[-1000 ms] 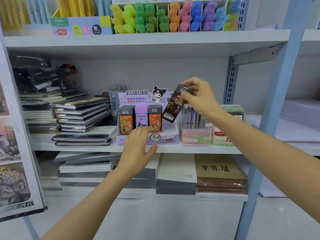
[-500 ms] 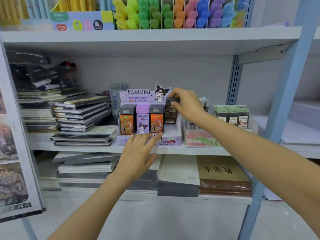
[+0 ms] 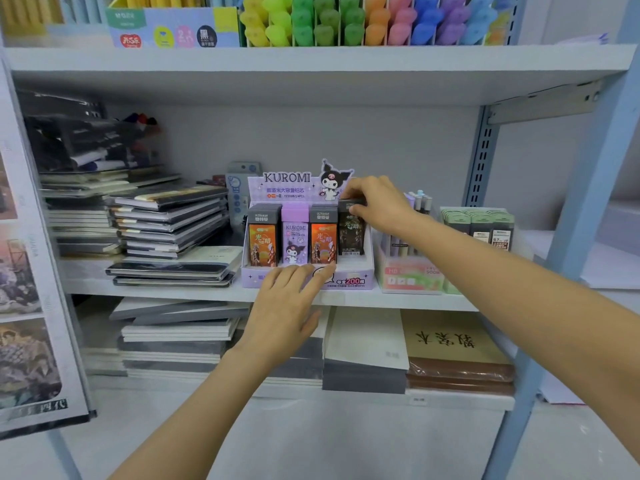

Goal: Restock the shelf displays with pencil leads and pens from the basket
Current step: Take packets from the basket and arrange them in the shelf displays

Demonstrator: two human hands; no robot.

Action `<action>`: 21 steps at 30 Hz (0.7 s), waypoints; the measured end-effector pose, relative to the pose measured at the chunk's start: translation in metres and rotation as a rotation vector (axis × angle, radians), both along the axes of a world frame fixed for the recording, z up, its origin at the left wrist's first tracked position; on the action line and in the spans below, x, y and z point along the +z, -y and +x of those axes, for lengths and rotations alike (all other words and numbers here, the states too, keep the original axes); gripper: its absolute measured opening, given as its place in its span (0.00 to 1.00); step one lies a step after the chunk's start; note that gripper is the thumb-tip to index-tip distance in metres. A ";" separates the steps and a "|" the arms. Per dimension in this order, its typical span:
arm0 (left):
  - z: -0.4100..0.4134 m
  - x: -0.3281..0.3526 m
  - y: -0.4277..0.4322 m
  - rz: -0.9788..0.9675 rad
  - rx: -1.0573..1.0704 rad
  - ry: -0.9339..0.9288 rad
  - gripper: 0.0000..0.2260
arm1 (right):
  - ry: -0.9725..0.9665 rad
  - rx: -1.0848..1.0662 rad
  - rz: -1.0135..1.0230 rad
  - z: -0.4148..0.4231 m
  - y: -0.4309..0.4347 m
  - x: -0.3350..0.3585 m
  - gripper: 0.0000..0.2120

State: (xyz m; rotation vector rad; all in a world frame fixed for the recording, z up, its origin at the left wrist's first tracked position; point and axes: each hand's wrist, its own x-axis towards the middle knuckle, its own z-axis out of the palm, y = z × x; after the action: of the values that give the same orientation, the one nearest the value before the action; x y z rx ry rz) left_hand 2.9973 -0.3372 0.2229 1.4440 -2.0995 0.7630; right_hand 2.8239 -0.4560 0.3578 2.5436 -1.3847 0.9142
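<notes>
One hand [image 3: 287,303] flat, one [image 3: 377,206] around box [image 3: 351,235]

Right hand [image 3: 377,206] pinches top of dark pencil lead box [image 3: 351,233], which stands upright in rightmost slot of Kuromi display box [image 3: 287,181]. Left hand [image 3: 287,306], fingers [image 3: 304,275] straight, rests on display's front edge at 6 o'clock. Orange and purple lead boxes [image 3: 294,237] at 9 o'clock of dark box. Pen display [image 3: 408,277] at 3 o'clock of Kuromi box, notebook stacks [image 3: 166,223] at 9 o'clock, same shelf [image 3: 156,289].
</notes>
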 end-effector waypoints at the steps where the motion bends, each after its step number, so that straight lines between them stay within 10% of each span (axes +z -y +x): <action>1: 0.000 0.000 0.000 -0.002 0.000 0.004 0.30 | 0.003 -0.024 -0.046 0.000 0.001 -0.001 0.12; 12: -0.003 -0.002 0.001 0.025 -0.001 -0.017 0.31 | -0.188 -0.078 -0.174 -0.006 -0.002 -0.004 0.12; 21: -0.023 -0.103 -0.027 -0.092 -0.043 -0.378 0.17 | 0.257 0.490 -0.079 -0.007 -0.098 -0.123 0.10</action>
State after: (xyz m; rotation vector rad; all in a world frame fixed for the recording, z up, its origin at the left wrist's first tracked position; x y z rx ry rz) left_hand 2.9747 -0.3104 0.1196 1.3665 -1.7788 0.5142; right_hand 2.8173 -0.3579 0.2351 2.8317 -0.7465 1.3784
